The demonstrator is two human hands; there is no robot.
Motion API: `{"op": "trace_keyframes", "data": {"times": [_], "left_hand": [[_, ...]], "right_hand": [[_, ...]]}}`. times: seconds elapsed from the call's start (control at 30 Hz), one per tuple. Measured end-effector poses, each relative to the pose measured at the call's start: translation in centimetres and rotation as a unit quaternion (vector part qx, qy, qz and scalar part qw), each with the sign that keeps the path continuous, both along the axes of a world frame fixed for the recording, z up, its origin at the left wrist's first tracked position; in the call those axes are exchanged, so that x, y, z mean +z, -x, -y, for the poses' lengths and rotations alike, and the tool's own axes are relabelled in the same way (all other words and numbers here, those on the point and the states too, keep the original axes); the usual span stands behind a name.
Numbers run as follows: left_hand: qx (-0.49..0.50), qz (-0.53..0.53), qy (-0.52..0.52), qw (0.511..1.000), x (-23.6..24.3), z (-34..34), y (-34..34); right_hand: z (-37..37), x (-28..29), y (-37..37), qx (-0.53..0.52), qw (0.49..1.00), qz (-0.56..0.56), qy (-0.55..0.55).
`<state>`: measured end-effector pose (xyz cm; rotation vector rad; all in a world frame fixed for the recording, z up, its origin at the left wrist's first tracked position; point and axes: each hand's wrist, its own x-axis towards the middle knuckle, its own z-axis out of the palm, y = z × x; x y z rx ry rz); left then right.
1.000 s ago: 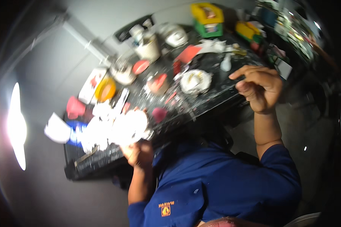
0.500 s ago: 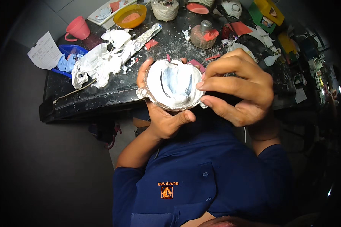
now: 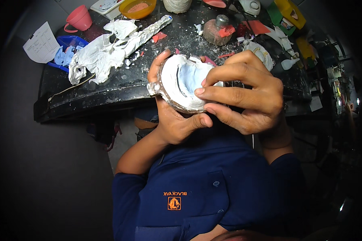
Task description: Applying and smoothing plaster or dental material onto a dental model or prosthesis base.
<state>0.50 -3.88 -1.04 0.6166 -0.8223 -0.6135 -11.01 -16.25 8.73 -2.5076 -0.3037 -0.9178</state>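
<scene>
Your left hand (image 3: 171, 120) cradling a round white-filled mould (image 3: 173, 85) near the front edge of the desk (image 3: 120, 97), your right hand (image 3: 255, 94) curled, touching its right side, pinching or not unclear, crumpled white sheet (image 3: 96, 60) leftward

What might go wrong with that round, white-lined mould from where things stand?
Slip: the round mould is held up near the table's front edge, cradled by the left hand; a loosened grip might drop it.

Marking: fingertips of the right hand sit at its white lining, so extra pressure could perhaps dent or chip it.

Stray bits: white crumbs lie on the tabletop and could stick to the mould if set down there.
</scene>
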Motion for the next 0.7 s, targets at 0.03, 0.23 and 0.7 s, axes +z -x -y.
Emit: {"op": "trace_keyframes", "data": {"times": [0.03, 0.23, 0.7], "left_hand": [[-0.002, 0.008, -0.005, 1.0, 0.02, -0.01, -0.07], [0.0, 0.017, -0.017, 1.0, -0.14, -0.11, -0.17], [0.014, 0.021, -0.021, 0.999, -0.83, -0.25, -0.41]], "right_hand": [[0.0, -0.03, -0.02, 0.005, 1.0, -0.002, 0.0], [-0.06, -0.25, -0.13, 0.013, 1.0, -0.002, -0.002], [-0.46, -0.62, -0.01, 0.004, 0.999, 0.019, 0.036]]}}
